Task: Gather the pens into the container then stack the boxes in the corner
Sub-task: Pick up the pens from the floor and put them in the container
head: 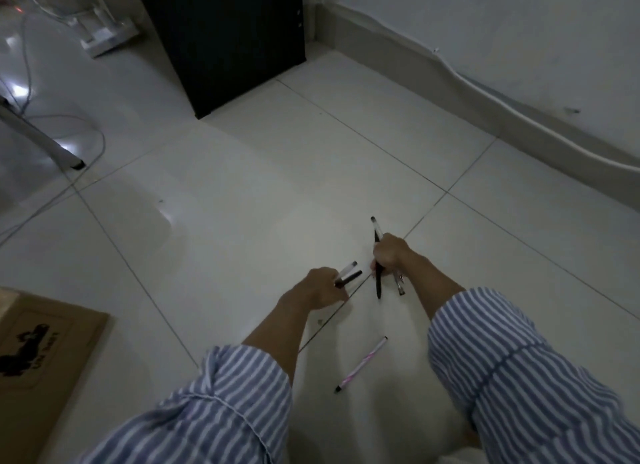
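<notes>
Low over the white tiled floor, my left hand (320,288) grips two pens (349,274) whose ends stick out to the right. My right hand (389,254) holds a bundle of pens (378,283), some dark and some clear; their ends point both away from me and back toward me. One pink-and-white striped pen (361,364) lies loose on the floor between my forearms, closer to me. A brown cardboard box (38,356) with a black print sits at the lower left. No pen container is in view.
A black cabinet (225,40) stands on the floor at the back centre. A wall with a skirting board and a white cable (512,113) runs along the right. Cables, a power strip (107,37) and a furniture leg (52,144) lie at the far left.
</notes>
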Demonstrator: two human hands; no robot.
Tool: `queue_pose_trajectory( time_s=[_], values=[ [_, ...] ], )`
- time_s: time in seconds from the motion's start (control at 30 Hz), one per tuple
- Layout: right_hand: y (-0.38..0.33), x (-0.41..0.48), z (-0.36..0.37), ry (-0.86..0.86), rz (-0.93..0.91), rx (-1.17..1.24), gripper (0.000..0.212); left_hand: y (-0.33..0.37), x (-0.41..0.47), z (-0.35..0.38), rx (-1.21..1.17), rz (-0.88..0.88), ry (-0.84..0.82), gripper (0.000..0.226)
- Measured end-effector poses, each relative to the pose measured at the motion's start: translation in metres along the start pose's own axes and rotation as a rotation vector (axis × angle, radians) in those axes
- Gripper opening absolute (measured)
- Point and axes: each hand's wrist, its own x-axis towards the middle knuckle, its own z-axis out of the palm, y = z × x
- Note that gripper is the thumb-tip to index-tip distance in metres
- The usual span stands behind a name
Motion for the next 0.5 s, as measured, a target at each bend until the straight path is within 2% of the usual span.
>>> queue_pose_trajectory(
  time_s=[0.07, 0.2, 0.33, 0.4, 0.5],
  values=[
    [0.003, 0.001, -0.008, -0.001, 0.044, 0.131, 0.011, 0.007, -0.002, 0.015, 0.102, 0.060, -0.009, 0.039],
    [0.009, 0.003, -0.017, 0.015, 0.022, 0.075, 0.011, 0.011, -0.005, 0.040, 0.158, 0.108, 0.013, 0.034],
    [0.014, 0.006, -0.022, 0.031, -0.036, -0.014, 0.036, 0.003, -0.010, 0.064, 0.150, 0.063, 0.024, 0.034],
    [0.015, 0.007, -0.023, 0.042, -0.044, -0.009, 0.037, -0.001, -0.014, 0.077, 0.172, 0.042, 0.009, 0.043],
    [0.014, 0.008, -0.024, 0.038, -0.040, 0.006, 0.019, -0.004, -0.020, 0.098, 0.242, 0.028, 0.018, 0.061]
  ],
)
